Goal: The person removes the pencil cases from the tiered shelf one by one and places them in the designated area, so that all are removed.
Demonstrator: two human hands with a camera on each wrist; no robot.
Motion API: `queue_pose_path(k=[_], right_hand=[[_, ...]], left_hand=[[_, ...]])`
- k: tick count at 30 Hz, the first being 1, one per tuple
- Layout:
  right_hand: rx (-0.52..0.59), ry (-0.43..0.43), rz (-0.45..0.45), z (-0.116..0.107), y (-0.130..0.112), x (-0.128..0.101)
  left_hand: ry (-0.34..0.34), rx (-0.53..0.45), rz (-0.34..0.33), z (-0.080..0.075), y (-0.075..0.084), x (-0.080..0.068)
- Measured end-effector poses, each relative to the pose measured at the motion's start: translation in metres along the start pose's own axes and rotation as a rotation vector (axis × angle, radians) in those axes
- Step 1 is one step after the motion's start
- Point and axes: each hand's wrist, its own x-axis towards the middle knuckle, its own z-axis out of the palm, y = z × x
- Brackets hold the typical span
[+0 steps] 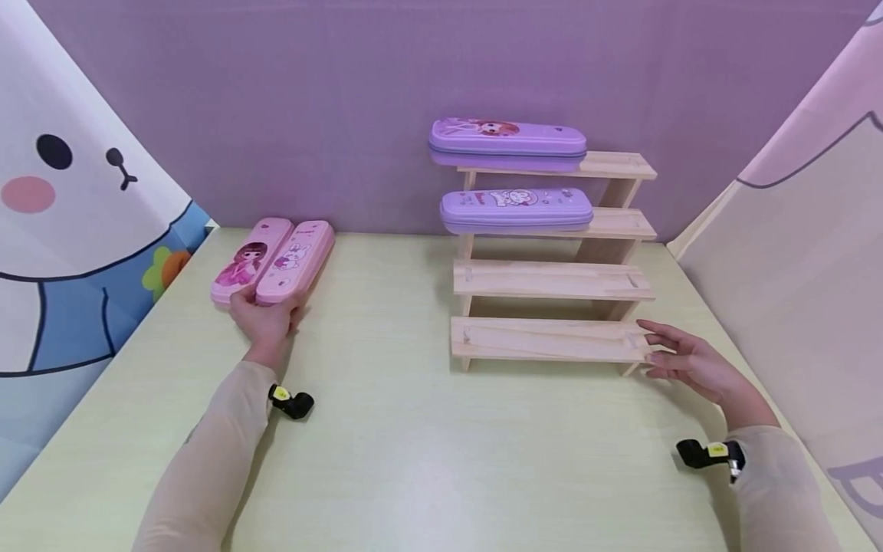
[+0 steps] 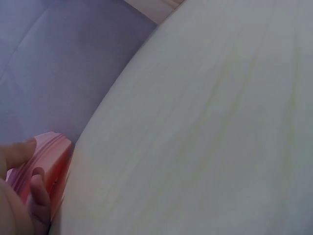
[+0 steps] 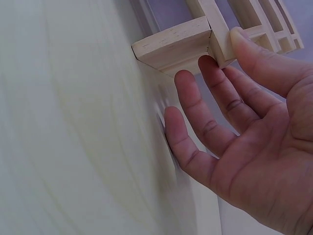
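Note:
Two pink pencil cases [image 1: 274, 259] lie side by side on the pale table, far left. My left hand [image 1: 264, 314] grips their near end; in the left wrist view its thumb lies on top of a pink case [image 2: 51, 149] and a finger [image 2: 41, 188] curls against the case's end. A wooden stepped shelf [image 1: 552, 280] with several tiers stands at the right. One purple pencil case [image 1: 507, 143] rests on its top tier, another [image 1: 516, 209] on the tier below. My right hand [image 1: 679, 356] is open, its straight fingers [image 3: 215, 93] touching the right end of the bottom tier [image 3: 171, 44].
The two lower shelf tiers are bare. A purple wall closes the back. A cartoon cloth panel [image 1: 62, 230] borders the table on the left, a pink one [image 1: 814, 230] on the right. The table [image 1: 414, 445] runs bare between my arms.

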Motion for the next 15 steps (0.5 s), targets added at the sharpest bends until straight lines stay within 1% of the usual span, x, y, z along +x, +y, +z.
queue_pose_path(k=[4,9,11,15], right_hand=[[-0.002,0.002,-0.002,-0.0006,0.0008,-0.0002],[0.003,-0.001,-0.003,-0.0014,0.0013,0.0004],[0.003,-0.002,-0.004,-0.0016,0.0013,0.0006],[0.002,-0.001,-0.005,-0.0013,0.0011,0.0009]], left_hand=[[-0.005,0.018,-0.002,0.0002,-0.0014,0.0012],[-0.014,0.082,0.007,0.0007,-0.0016,-0.0006],[-0.019,0.086,0.011,0.0002,-0.0014,-0.0012],[-0.021,0.08,-0.002,-0.0021,0.0005,-0.002]])
